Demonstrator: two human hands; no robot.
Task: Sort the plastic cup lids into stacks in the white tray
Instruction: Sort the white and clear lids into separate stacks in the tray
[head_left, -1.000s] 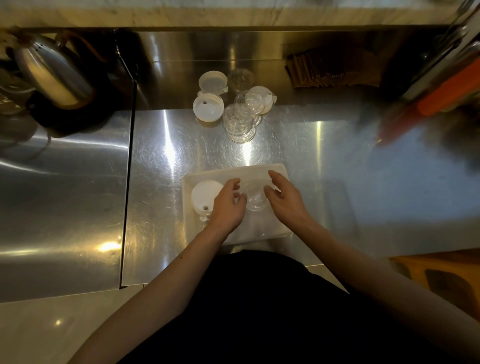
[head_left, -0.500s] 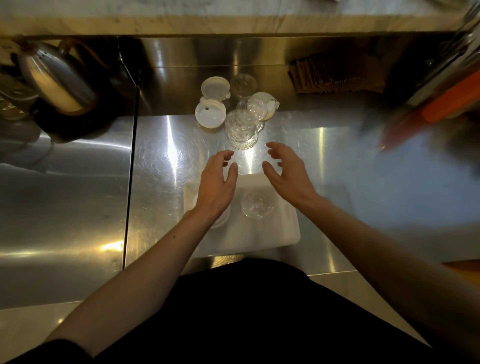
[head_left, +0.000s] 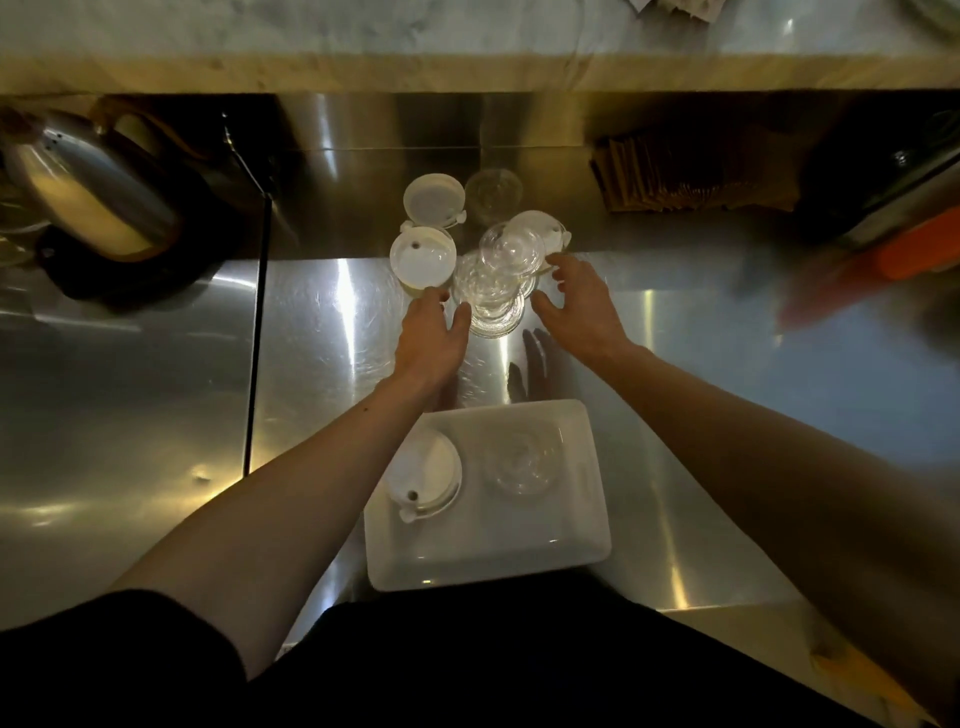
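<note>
Plastic cup lids (head_left: 488, 296) lay heaped at the far side of the steel counter (head_left: 322, 364), left hand (head_left: 431, 338) and right hand (head_left: 582, 306) flanked them, fingers spread, gripping nothing, white tray (head_left: 488, 566) sat nearer, white lid (head_left: 423, 475) beside clear stack (head_left: 522, 462) inside.

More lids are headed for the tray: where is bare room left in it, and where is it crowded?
The white tray is bare across its near half, short of the white lid stack and clear lid stack. Crowded: the lid pile beyond, where left hand and right hand reach.
</note>
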